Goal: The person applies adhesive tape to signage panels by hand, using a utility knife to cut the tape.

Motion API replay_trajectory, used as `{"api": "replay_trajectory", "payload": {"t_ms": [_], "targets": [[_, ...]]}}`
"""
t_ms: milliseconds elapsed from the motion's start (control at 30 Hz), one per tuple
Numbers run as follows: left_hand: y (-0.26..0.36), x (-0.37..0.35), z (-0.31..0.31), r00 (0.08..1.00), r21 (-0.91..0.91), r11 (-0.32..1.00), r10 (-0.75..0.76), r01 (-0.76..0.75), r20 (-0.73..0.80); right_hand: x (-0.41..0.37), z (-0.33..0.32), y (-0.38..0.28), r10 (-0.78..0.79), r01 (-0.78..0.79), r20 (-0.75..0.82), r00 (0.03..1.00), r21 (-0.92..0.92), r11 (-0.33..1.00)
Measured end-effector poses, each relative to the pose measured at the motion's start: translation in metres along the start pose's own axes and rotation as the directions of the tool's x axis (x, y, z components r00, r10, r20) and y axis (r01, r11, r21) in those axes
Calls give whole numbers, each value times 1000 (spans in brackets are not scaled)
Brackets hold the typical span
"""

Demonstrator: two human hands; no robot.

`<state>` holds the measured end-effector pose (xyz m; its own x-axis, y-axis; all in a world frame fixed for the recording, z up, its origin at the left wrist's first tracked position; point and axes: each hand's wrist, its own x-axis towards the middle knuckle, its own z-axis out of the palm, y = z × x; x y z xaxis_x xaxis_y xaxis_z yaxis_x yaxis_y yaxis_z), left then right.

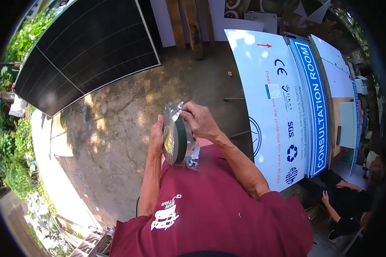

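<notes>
A roll of dark green tape [181, 141] with a yellow label on its side is held upright in front of my chest. Shiny clear wrapper [174, 112] sticks up crumpled above the roll and also hangs below it. My left hand [157, 133] grips the roll's left side, thumb near the top and the other fingers mostly hidden. With thumb and fingers pinched, my right hand [198, 121] holds the wrapper at the roll's upper right.
To the right lies a stack of printed panels [266, 103] with a blue "CONSULTATION ROOM" sign [311, 107]. A dark solar panel [90, 51] stands upper left. Wooden planks [193, 25] lean at the back. Another person [347, 197] sits at lower right. Concrete floor [111, 137] lies ahead.
</notes>
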<state>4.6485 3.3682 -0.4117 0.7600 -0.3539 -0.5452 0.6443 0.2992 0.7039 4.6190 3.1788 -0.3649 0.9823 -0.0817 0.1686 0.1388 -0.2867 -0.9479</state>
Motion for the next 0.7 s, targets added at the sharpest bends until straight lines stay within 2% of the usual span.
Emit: {"api": "replay_trajectory", "payload": {"t_ms": [100,133,233,300,367,433,467,500,533,567,633,667,700], "targets": [[28,53,20,973,72,987,-151,141,173,48,-28,11,-25,20,-99,995,-53,998],[33,74,28,979,180,976,-152,127,138,62,-35,17,3,-10,-132,991,-53,999],[46,137,57,964,206,961,-217,184,155,100,-56,44,-37,-17,-290,956,-183,983],[62,177,74,950,307,937,-238,170,202,126,-68,61,4,-80,-378,926,-187,979],[77,221,88,930,384,907,-278,172,240,150,-76,79,52,-152,-468,882,-178,972],[94,265,114,935,415,890,-291,188,201,183,-87,97,86,-211,-549,832,-169,963],[104,288,124,938,431,881,-296,196,179,201,-95,105,196,-287,-614,764,-52,956],[113,311,126,937,454,880,-265,138,228,215,-102,107,319,-354,-660,681,85,931],[123,338,133,932,465,882,-229,76,282,231,-116,97,338,-423,-684,646,48,905],[133,366,143,924,458,889,-177,3,339,243,-124,102,352,-393,-692,630,106,913],[158,405,176,922,445,890,-86,-99,378,267,-140,95,355,-428,-641,681,45,903],[166,424,190,912,458,876,-56,-150,406,280,-143,93,385,-375,-642,663,160,913],[174,439,198,905,478,858,-36,-190,425,295,-148,90,410,-401,-672,617,179,898]]}}
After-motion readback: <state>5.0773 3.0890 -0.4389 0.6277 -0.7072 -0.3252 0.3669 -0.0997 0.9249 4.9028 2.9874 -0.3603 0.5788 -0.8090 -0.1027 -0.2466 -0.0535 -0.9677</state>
